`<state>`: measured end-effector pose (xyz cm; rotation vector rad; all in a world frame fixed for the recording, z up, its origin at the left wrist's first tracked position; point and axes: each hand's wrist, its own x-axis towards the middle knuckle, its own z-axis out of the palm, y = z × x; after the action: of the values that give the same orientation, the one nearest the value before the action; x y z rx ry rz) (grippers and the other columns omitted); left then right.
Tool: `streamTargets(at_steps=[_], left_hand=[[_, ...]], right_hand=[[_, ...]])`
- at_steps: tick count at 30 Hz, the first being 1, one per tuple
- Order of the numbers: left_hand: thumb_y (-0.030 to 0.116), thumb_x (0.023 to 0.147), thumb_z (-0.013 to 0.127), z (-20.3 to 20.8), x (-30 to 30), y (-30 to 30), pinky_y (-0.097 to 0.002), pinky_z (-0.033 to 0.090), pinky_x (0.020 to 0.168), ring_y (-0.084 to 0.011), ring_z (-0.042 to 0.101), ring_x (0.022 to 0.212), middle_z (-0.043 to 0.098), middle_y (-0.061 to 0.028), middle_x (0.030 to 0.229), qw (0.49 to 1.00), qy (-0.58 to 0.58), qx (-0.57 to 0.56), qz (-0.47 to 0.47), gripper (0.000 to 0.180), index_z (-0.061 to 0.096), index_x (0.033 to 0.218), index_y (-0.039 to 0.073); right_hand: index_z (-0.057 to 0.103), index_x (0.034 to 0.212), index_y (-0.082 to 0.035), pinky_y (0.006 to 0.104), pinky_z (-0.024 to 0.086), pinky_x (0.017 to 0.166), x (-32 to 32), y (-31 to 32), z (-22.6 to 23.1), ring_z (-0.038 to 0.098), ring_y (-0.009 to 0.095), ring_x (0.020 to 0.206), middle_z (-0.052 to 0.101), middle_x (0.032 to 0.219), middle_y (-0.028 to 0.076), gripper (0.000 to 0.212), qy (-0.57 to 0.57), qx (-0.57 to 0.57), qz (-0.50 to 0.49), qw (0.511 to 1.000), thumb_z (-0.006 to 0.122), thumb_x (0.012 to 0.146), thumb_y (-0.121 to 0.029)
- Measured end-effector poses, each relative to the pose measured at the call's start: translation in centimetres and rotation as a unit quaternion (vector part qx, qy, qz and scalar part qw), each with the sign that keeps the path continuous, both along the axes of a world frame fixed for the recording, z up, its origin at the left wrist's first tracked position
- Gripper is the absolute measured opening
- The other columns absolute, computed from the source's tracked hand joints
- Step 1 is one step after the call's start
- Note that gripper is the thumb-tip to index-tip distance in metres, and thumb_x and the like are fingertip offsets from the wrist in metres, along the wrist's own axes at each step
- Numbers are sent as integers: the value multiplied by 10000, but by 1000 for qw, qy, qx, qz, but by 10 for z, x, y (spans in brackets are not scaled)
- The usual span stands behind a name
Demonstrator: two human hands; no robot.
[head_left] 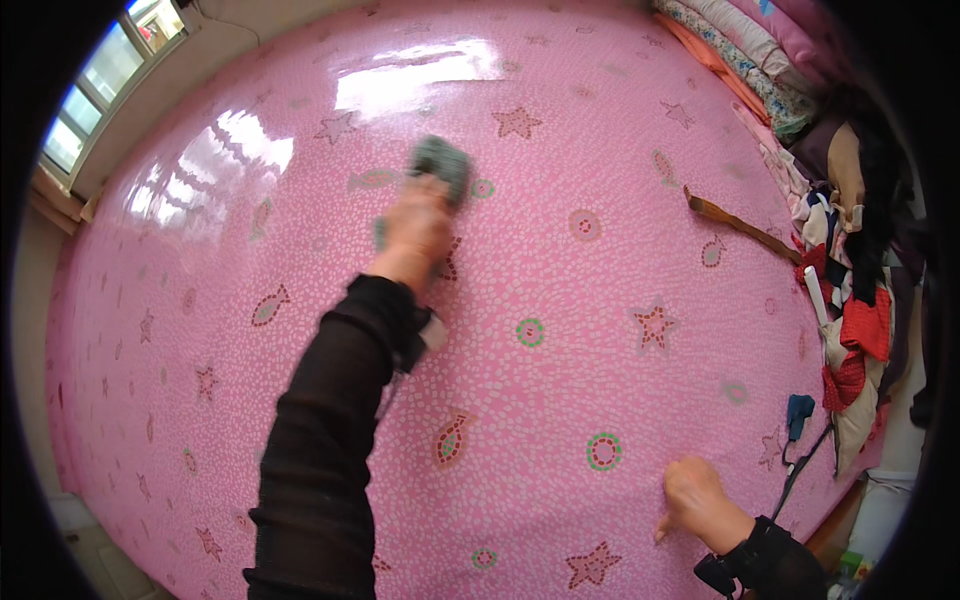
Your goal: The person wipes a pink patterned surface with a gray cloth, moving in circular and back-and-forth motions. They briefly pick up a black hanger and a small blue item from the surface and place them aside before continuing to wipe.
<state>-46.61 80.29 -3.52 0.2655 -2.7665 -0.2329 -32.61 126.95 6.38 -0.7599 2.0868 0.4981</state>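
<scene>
My left hand (415, 232) is stretched far forward and closed on a grey-green cloth (440, 165), pressing it against a glossy pink sheet (560, 270). Hand and cloth are blurred by motion. Stars, fish and rings pattern the sheet, which covers a wide flat surface. At the lower right, my right hand (695, 500) rests on the sheet in a loose fist. Its curled fingers are partly hidden, and no object shows in it. Both wrists carry small dark devices over black sleeves.
A brown wooden stick (740, 222) lies at the right, beside piled clothes (860, 330). Folded quilts (745, 55) stand at the far right corner. A dark blue object (799, 415) with a black cord lies near the right edge. A window (105, 75) is at the far left.
</scene>
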Motion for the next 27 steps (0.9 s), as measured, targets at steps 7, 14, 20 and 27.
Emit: streamTargets(at_steps=[7,14,20,27], left_hand=[[100,724,525,40,80,208,-379,506,747,-254,505,1111,532,-87,1161,930,-32,114,-347,265,591,976,54],[108,795,501,42,111,142,-394,437,848,-293,515,1085,530,-108,1171,894,-93,193,-394,334,556,1118,42],[59,816,476,35,152,-91,-420,474,853,-330,563,1059,575,-149,1175,993,42,-93,65,298,584,1093,55],[201,872,452,13,179,-170,-423,329,1029,-334,356,1286,396,-114,1393,912,-146,-28,381,435,467,1296,104]], right_hand=[[676,769,-12,363,527,742,2,-11,2,651,301,802,659,799,147,709,1,66,35,997,847,350,-558],[641,827,13,356,519,763,9,-6,0,633,303,845,645,850,140,776,34,38,49,997,863,331,-541],[588,932,28,359,515,761,12,-6,-2,622,314,870,623,910,167,873,56,36,22,998,876,314,-517],[647,765,21,371,522,724,7,-2,-2,638,321,790,644,798,166,743,18,19,24,999,870,309,-521]])
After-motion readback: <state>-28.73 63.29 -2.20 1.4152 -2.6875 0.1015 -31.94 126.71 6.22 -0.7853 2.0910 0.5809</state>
